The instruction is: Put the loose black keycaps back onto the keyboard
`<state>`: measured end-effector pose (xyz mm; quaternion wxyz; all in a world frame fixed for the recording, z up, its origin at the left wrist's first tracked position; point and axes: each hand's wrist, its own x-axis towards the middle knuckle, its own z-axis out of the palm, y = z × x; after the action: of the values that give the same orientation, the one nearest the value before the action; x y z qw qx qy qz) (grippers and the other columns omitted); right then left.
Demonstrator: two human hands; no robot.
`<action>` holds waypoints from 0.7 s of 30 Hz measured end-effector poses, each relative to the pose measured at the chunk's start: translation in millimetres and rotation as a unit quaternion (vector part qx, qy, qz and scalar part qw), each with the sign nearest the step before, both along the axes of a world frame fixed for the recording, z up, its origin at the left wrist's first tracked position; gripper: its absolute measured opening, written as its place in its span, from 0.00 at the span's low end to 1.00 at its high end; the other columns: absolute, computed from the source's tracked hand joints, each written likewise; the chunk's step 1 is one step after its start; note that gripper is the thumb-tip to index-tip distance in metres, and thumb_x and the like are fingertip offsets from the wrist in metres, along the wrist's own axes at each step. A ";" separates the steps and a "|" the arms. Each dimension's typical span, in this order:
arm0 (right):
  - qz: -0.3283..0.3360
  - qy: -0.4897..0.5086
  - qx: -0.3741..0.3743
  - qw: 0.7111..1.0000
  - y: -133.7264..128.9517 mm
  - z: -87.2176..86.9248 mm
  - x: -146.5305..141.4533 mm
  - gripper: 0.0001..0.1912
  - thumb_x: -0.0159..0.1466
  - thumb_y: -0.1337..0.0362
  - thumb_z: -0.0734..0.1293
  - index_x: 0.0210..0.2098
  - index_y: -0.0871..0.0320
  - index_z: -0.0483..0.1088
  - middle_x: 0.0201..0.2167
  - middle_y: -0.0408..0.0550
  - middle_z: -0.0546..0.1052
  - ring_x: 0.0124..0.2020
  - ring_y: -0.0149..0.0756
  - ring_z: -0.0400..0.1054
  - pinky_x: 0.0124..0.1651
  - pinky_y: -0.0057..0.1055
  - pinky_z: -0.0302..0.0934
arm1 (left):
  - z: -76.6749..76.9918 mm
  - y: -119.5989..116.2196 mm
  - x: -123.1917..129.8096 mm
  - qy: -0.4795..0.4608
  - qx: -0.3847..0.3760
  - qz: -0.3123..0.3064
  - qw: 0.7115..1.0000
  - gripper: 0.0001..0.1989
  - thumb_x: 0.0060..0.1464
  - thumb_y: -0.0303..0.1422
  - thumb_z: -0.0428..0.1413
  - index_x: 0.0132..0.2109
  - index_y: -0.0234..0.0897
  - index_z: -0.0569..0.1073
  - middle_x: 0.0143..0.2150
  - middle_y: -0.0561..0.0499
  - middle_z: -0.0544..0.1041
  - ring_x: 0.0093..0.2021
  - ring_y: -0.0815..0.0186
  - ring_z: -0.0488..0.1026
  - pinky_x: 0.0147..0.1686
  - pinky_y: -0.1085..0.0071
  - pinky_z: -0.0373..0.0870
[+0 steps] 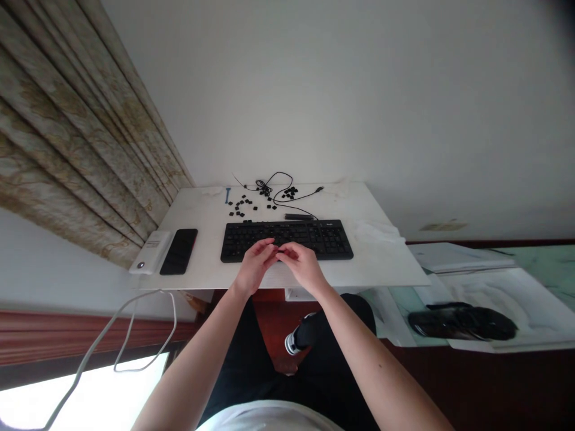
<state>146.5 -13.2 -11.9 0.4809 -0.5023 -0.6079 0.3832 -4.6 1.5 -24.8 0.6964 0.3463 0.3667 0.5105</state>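
A black keyboard (335, 240) lies across the front of the white table, with its number pad at the right. Over its front middle, my left hand (257, 261) and my right hand (302, 263) meet at the fingertips. Both hands are closed in a pinch. A dark speck shows between the fingertips, too small to name; it may be part of the keyboard behind. My fingers and palms cover some of the keys. Behind the keyboard lie several loose black keycaps (237, 208), with another cluster of keycaps (291, 193) farther right.
A blue tool (227, 195) lies at the back left, near a coiled black cable (264, 187). At the left are a black phone (178, 251) and a white box (151, 252). A black bar (299, 216) sits behind the keyboard. Curtains (85, 114) hang beside the table (377, 269).
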 end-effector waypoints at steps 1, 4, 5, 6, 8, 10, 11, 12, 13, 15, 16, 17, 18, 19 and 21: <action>-0.011 0.032 -0.027 0.999 -0.8 -3.0 3.7 0.12 0.59 0.53 0.71 0.34 0.56 0.75 0.29 0.45 0.77 0.30 0.34 0.70 0.35 0.32 0.65 | -1.2 0.3 -1.0 0.026 0.008 0.003 1.000 0.17 0.55 0.39 0.62 0.49 0.37 0.75 0.42 0.47 0.78 0.44 0.64 0.78 0.53 0.62 0.72; -0.074 0.145 -0.099 0.982 -1.6 -8.6 26.8 0.16 0.55 0.51 0.74 0.31 0.57 0.73 0.25 0.45 0.76 0.25 0.32 0.68 0.30 0.30 0.65 | -4.2 6.4 -15.1 0.191 0.089 0.062 0.976 0.15 0.59 0.42 0.57 0.48 0.36 0.74 0.42 0.46 0.77 0.42 0.61 0.78 0.48 0.60 0.74; -0.104 0.184 -0.115 0.971 -1.6 -9.7 38.5 0.17 0.53 0.51 0.76 0.31 0.58 0.73 0.24 0.45 0.76 0.24 0.31 0.68 0.29 0.29 0.65 | -5.2 9.8 -23.4 0.269 0.135 0.094 0.949 0.14 0.60 0.41 0.56 0.46 0.37 0.75 0.41 0.46 0.77 0.42 0.61 0.77 0.47 0.60 0.73; -0.130 0.222 -0.128 0.958 -1.5 -10.5 51.4 0.18 0.51 0.52 0.77 0.30 0.58 0.73 0.24 0.45 0.76 0.24 0.30 0.68 0.29 0.29 0.66 | -6.4 13.4 -32.5 0.351 0.186 0.123 0.909 0.12 0.60 0.40 0.55 0.44 0.37 0.76 0.41 0.45 0.77 0.43 0.60 0.76 0.48 0.60 0.72; -0.165 0.286 -0.151 0.932 -1.8 -11.9 78.4 0.18 0.47 0.54 0.79 0.28 0.58 0.72 0.24 0.44 0.76 0.25 0.30 0.69 0.29 0.27 0.68 | -9.4 20.1 -50.9 0.485 0.271 0.165 0.815 0.09 0.61 0.37 0.53 0.40 0.37 0.76 0.41 0.45 0.77 0.46 0.58 0.74 0.51 0.59 0.69; -0.178 0.317 -0.172 0.915 -2.7 -13.6 101.9 0.18 0.45 0.56 0.80 0.27 0.57 0.73 0.24 0.45 0.77 0.26 0.30 0.71 0.29 0.26 0.69 | -13.8 24.9 -64.6 0.568 0.319 0.179 0.737 0.09 0.61 0.35 0.52 0.39 0.37 0.76 0.41 0.44 0.77 0.47 0.57 0.73 0.52 0.58 0.67; -0.183 0.323 -0.179 0.911 -3.3 -14.6 110.8 0.17 0.45 0.57 0.81 0.27 0.57 0.73 0.24 0.45 0.77 0.26 0.31 0.71 0.29 0.26 0.70 | -16.3 26.3 -68.7 0.594 0.333 0.179 0.710 0.09 0.61 0.34 0.51 0.39 0.37 0.76 0.42 0.44 0.76 0.47 0.56 0.73 0.52 0.57 0.66; -0.186 0.325 -0.184 0.909 -3.7 -15.7 117.6 0.17 0.45 0.58 0.81 0.27 0.57 0.73 0.24 0.45 0.77 0.26 0.31 0.72 0.28 0.26 0.71 | -19.0 27.1 -71.1 0.613 0.342 0.176 0.690 0.09 0.61 0.34 0.51 0.40 0.37 0.76 0.42 0.44 0.76 0.47 0.56 0.73 0.52 0.57 0.66; -0.188 0.326 -0.186 0.907 -4.0 -16.9 122.1 0.16 0.45 0.59 0.81 0.28 0.57 0.74 0.24 0.45 0.77 0.26 0.32 0.72 0.28 0.26 0.71 | -21.5 27.5 -72.0 0.626 0.349 0.171 0.677 0.09 0.61 0.34 0.52 0.40 0.38 0.76 0.43 0.44 0.76 0.47 0.55 0.73 0.53 0.56 0.65; -0.190 0.327 -0.190 0.906 -3.5 -18.9 125.9 0.16 0.45 0.61 0.81 0.30 0.57 0.75 0.25 0.45 0.77 0.26 0.32 0.73 0.29 0.27 0.72 | -25.7 27.2 -71.2 0.639 0.357 0.160 0.662 0.09 0.61 0.34 0.52 0.41 0.38 0.76 0.43 0.44 0.76 0.48 0.55 0.73 0.53 0.57 0.64; -0.190 0.327 -0.193 0.905 -2.9 -19.8 126.0 0.17 0.44 0.62 0.81 0.31 0.57 0.76 0.25 0.45 0.78 0.26 0.32 0.73 0.29 0.27 0.73 | -27.1 26.9 -70.4 0.643 0.360 0.155 0.658 0.09 0.61 0.34 0.52 0.42 0.38 0.76 0.43 0.44 0.76 0.48 0.55 0.73 0.53 0.57 0.64; -0.187 0.324 -0.195 0.906 -2.2 -20.5 125.6 0.17 0.44 0.63 0.81 0.32 0.57 0.76 0.25 0.46 0.78 0.27 0.32 0.73 0.30 0.27 0.73 | -28.2 26.5 -69.6 0.646 0.364 0.151 0.654 0.09 0.61 0.35 0.52 0.42 0.38 0.76 0.44 0.44 0.76 0.48 0.55 0.73 0.53 0.57 0.64; -0.185 0.318 -0.197 0.909 -1.4 -21.1 125.0 0.18 0.44 0.63 0.81 0.32 0.57 0.77 0.26 0.46 0.78 0.27 0.33 0.73 0.30 0.28 0.74 | -28.8 26.1 -69.1 0.648 0.368 0.145 0.651 0.10 0.61 0.35 0.52 0.42 0.38 0.76 0.44 0.43 0.76 0.48 0.55 0.73 0.53 0.57 0.64; -0.182 0.309 -0.196 0.913 -0.8 -21.5 124.6 0.18 0.44 0.64 0.81 0.33 0.58 0.77 0.26 0.47 0.79 0.26 0.33 0.73 0.31 0.29 0.74 | -29.3 25.7 -69.0 0.651 0.371 0.140 0.648 0.10 0.61 0.35 0.52 0.43 0.38 0.76 0.44 0.43 0.76 0.48 0.55 0.72 0.54 0.57 0.64; -0.180 0.283 -0.194 0.922 -0.3 -22.3 124.8 0.18 0.45 0.64 0.80 0.34 0.58 0.77 0.27 0.47 0.79 0.26 0.34 0.74 0.32 0.31 0.74 | -29.6 25.1 -69.2 0.654 0.376 0.131 0.643 0.10 0.61 0.35 0.52 0.44 0.39 0.76 0.45 0.43 0.76 0.49 0.54 0.72 0.54 0.57 0.64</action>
<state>271.3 -13.5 -34.3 0.5869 -0.5571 -0.2600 0.5268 -73.9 26.6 -54.5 0.0107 0.7709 0.5444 0.3306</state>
